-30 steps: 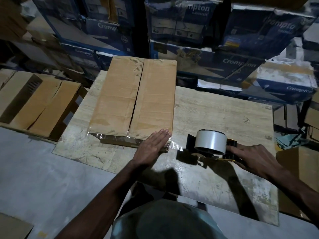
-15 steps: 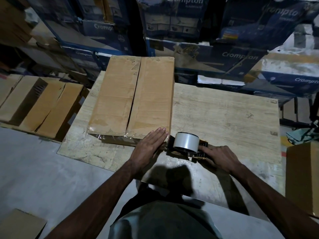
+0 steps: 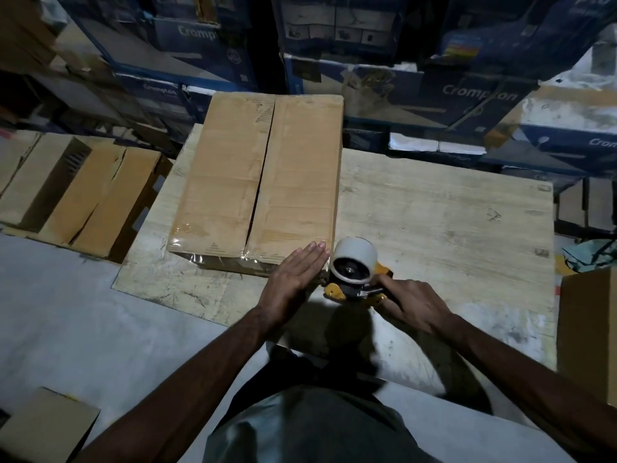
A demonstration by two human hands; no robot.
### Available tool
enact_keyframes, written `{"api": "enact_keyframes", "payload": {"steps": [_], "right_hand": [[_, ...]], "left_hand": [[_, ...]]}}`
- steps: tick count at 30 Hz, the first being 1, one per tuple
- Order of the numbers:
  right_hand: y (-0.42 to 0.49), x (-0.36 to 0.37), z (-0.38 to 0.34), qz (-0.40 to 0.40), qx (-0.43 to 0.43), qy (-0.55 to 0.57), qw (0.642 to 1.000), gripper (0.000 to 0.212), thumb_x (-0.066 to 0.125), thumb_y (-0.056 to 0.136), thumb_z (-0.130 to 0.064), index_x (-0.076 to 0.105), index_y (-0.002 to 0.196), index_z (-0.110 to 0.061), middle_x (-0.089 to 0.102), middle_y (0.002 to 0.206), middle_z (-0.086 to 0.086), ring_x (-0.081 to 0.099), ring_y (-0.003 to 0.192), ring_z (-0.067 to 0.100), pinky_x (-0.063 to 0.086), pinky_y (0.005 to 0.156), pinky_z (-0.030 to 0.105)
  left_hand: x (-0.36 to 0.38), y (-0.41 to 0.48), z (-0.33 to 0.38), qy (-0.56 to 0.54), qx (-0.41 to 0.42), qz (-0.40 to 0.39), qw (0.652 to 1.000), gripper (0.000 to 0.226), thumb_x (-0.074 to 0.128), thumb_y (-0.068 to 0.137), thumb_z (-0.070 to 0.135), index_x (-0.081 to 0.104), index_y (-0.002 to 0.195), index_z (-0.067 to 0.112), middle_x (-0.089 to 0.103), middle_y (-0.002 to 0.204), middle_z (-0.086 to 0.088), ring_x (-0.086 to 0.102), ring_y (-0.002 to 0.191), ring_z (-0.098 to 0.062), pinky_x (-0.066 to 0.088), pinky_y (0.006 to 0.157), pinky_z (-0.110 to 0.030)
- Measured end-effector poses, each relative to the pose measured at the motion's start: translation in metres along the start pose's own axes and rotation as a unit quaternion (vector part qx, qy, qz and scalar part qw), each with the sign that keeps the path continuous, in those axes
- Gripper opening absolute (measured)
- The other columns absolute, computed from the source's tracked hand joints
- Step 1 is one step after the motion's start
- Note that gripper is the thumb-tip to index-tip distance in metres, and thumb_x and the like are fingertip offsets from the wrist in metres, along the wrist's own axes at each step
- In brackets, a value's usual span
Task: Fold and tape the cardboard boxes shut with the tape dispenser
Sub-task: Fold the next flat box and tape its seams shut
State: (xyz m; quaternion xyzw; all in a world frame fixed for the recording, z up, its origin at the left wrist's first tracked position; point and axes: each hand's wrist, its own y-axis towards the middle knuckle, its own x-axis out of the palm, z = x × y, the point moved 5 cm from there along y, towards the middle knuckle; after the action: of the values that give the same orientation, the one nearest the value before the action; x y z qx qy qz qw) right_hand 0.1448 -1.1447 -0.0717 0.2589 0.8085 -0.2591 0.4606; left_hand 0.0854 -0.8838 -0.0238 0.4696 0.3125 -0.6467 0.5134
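Note:
A brown cardboard box [image 3: 267,175] lies on the wooden table [image 3: 434,212], its two top flaps closed with a dark seam running down the middle. Clear tape runs along its near edge. My left hand [image 3: 293,279] lies flat with straight fingers on the near right corner of the box, over the tape. My right hand [image 3: 410,302] grips the handle of the yellow and black tape dispenser [image 3: 354,279], whose white tape roll sits right against the box's near right corner.
Flattened and open brown boxes [image 3: 80,192] lie on the floor to the left. Another brown box [image 3: 591,329] stands at the right edge. Stacked blue printed cartons [image 3: 434,88] fill the back. A cardboard piece [image 3: 43,426] lies at lower left.
My right hand has moved the tape dispenser left, from about a hand's width away to right against the box corner. My left hand has stayed flat on the taped edge.

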Motion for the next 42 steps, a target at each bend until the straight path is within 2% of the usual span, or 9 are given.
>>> {"api": "enact_keyframes", "payload": {"steps": [6,14,21,24,27,31,33,36,42], "right_hand": [[-0.042,0.025,-0.036,-0.086,0.086,0.200,0.972,0.044,0.058,0.095,-0.036,0.040,0.135,-0.046,0.065,0.070,-0.001,0.059,0.055,0.018,0.048,0.053,0.039],[-0.085,0.063,-0.022,0.078,0.366,0.500,0.781,0.024,0.070,0.090,-0.007,0.063,0.105,-0.025,0.071,0.080,0.024,0.063,0.059,0.051,0.055,0.053,0.064],[-0.074,0.075,-0.011,0.249,0.464,0.620,0.582,0.029,0.058,0.096,-0.003,0.048,0.122,0.004,0.054,0.073,0.016,0.045,0.052,0.023,0.042,0.049,0.032],[-0.054,0.086,-0.014,0.279,0.470,0.621,0.562,0.027,0.054,0.096,0.001,0.045,0.122,0.002,0.052,0.072,0.017,0.047,0.050,0.023,0.044,0.048,0.032],[-0.037,0.104,-0.035,0.283,0.463,0.672,0.505,0.032,0.061,0.095,-0.005,0.042,0.119,-0.014,0.054,0.089,0.019,0.058,0.065,0.029,0.050,0.056,0.037],[-0.058,0.089,-0.062,0.329,0.602,0.370,0.626,0.056,0.071,0.088,-0.038,0.048,0.133,-0.014,0.062,0.122,0.016,0.062,0.110,0.038,0.047,0.085,0.042],[-0.052,0.053,-0.083,0.398,0.479,0.264,0.736,0.048,0.070,0.088,-0.032,0.053,0.131,-0.017,0.061,0.125,0.011,0.062,0.111,0.033,0.048,0.084,0.040],[-0.020,0.009,-0.099,0.327,0.269,0.120,0.898,0.050,0.070,0.093,-0.009,0.057,0.139,-0.024,0.058,0.128,0.002,0.058,0.109,0.023,0.044,0.078,0.034],[0.053,-0.039,-0.102,0.101,0.105,-0.144,0.979,0.088,0.080,0.088,-0.023,0.029,0.155,-0.051,0.029,0.161,-0.009,0.058,0.111,0.015,0.055,0.063,0.031]], "left_hand": [[-0.003,0.000,0.002,0.005,0.007,0.008,1.000,0.074,0.025,0.084,-0.005,0.046,0.154,0.007,0.042,0.161,-0.009,0.036,0.151,-0.022,0.028,0.124,-0.038],[-0.006,-0.002,0.001,-0.027,-0.012,-0.013,0.999,0.072,0.026,0.087,0.006,0.042,0.157,0.008,0.036,0.164,-0.005,0.029,0.153,-0.018,0.008,0.128,-0.026],[0.001,-0.006,-0.008,-0.038,-0.024,-0.044,0.998,0.103,0.065,0.083,-0.012,0.014,0.166,0.022,0.008,0.171,0.007,-0.001,0.158,-0.006,-0.005,0.128,-0.026],[-0.021,-0.008,-0.003,-0.108,-0.023,-0.069,0.992,0.096,0.058,0.092,-0.006,0.009,0.167,0.028,0.009,0.171,0.008,0.007,0.157,-0.004,0.011,0.131,-0.036],[-0.060,-0.019,-0.012,-0.226,-0.070,-0.075,0.969,0.102,0.056,0.093,-0.007,0.007,0.162,0.050,0.027,0.166,0.007,0.057,0.133,-0.014,0.049,0.111,-0.037],[-0.113,-0.043,-0.079,-0.222,-0.117,0.005,0.968,0.084,0.058,0.088,-0.015,0.046,0.154,0.035,0.052,0.154,-0.002,0.053,0.137,-0.019,0.044,0.116,-0.041],[-0.139,-0.059,-0.127,-0.144,-0.152,0.023,0.978,0.074,0.064,0.088,-0.012,0.055,0.148,0.030,0.057,0.150,-0.003,0.052,0.137,-0.023,0.042,0.117,-0.047],[-0.163,-0.085,-0.204,0.004,-0.161,-0.040,0.986,0.074,0.061,0.091,-0.003,0.048,0.152,0.036,0.047,0.159,-0.002,0.046,0.142,-0.028,0.045,0.113,-0.051],[-0.156,-0.111,-0.284,0.111,-0.101,-0.177,0.973,0.104,0.078,0.087,0.004,0.021,0.157,0.056,0.025,0.169,0.011,0.043,0.145,-0.027,0.055,0.103,-0.048]]}}
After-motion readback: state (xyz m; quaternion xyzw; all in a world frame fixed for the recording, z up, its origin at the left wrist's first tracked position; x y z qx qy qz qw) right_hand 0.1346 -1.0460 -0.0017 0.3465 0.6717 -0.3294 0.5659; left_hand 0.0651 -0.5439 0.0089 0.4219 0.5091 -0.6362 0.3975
